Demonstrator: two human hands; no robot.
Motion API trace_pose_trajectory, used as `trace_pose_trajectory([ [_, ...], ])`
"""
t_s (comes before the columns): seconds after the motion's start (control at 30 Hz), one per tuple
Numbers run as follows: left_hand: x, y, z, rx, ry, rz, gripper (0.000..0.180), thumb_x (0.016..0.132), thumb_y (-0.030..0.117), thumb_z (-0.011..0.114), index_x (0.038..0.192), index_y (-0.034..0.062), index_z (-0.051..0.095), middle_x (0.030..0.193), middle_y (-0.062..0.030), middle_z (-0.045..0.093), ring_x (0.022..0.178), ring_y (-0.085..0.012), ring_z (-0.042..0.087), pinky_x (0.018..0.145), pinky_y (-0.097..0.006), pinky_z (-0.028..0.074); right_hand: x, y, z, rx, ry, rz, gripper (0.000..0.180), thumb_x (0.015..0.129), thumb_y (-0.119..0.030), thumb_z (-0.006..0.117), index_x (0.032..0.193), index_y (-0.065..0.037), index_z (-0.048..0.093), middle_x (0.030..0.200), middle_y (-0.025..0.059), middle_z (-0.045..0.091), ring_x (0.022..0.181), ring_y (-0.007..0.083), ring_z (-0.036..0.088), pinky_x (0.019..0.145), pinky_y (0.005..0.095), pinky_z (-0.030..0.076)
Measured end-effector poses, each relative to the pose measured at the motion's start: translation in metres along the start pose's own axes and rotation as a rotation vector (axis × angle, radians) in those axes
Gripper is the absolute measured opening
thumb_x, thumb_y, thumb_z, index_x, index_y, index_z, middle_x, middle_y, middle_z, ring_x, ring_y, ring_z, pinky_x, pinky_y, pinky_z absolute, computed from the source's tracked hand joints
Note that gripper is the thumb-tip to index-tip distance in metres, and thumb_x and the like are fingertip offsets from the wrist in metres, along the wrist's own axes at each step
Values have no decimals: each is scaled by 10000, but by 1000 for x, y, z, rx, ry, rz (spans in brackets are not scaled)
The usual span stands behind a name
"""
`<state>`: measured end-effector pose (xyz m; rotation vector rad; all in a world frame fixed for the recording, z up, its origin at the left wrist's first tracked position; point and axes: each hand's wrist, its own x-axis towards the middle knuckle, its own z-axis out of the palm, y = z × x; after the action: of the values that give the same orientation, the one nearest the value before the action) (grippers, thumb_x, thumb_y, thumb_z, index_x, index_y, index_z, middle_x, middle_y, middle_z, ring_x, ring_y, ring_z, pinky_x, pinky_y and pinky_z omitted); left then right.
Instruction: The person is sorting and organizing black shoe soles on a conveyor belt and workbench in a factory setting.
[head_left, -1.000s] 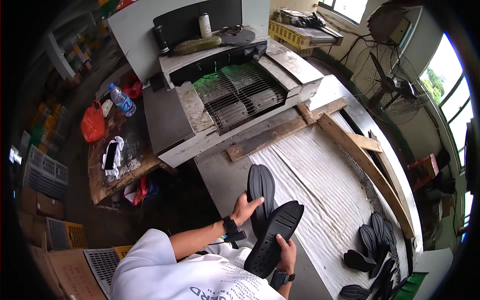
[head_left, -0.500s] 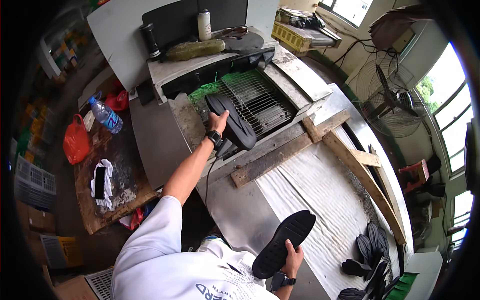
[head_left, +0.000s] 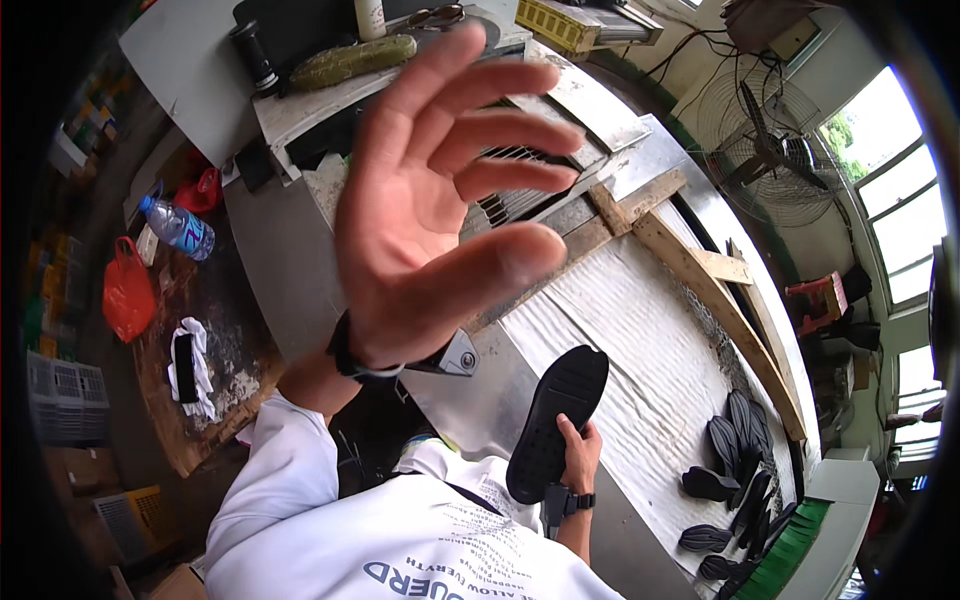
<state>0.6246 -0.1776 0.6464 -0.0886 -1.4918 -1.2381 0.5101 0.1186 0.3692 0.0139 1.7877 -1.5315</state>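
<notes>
Your left hand (head_left: 420,225): raised near the camera, palm empty, fingers parted and slightly curled. Your right hand (head_left: 579,460): gripping one black shoe sole (head_left: 558,400), held before your shirt. Loose soles (head_left: 738,450): clustered on the white cloth (head_left: 640,330), right side. Metal grate (head_left: 492,210): largely hidden behind your left hand; contents uncertain.

Black shoe sole (head_left: 550,412), held aslant
</notes>
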Motion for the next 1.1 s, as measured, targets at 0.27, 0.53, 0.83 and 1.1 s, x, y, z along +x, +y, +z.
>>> trace_pose_trajectory([
  [0.27, -1, 73, 59, 121, -164, 61, 1236, 763, 543, 832, 1565, -69, 118, 1458, -335, 428, 1184, -351, 625, 900, -417, 604, -19, 9, -39, 12, 2, -29, 311, 891, -158, 766, 1111, 40, 670, 1002, 71, 719, 852, 133, 659, 777, 289, 532],
  [0.53, 13, 93, 94, 173, -235, 160, 1228, 766, 530, 836, 1565, -66, 119, 1452, -332, 436, 1175, -345, 631, 895, -412, 607, -39, 15, -59, 6, 58, 12, 336, 875, -152, 767, 1120, 58, 675, 1014, 85, 723, 868, 144, 663, 803, 292, 531],
  [0.83, 35, 99, 113, 212, -270, 245, 1219, 770, 515, 839, 1565, -64, 119, 1445, -329, 444, 1164, -338, 637, 889, -406, 610, -51, 16, -73, 62, 74, 23, 327, 867, -132, 775, 1111, 60, 671, 1006, 90, 723, 860, 147, 659, 794, 290, 530],
  [1.1, 61, 102, 120, 252, -278, 305, 1211, 774, 502, 842, 1566, -61, 120, 1440, -326, 452, 1155, -332, 642, 884, -400, 612, -56, 28, -84, 68, 99, 6, 317, 843, -127, 786, 1075, 67, 692, 959, 100, 731, 824, 161, 681, 772, 308, 550],
])
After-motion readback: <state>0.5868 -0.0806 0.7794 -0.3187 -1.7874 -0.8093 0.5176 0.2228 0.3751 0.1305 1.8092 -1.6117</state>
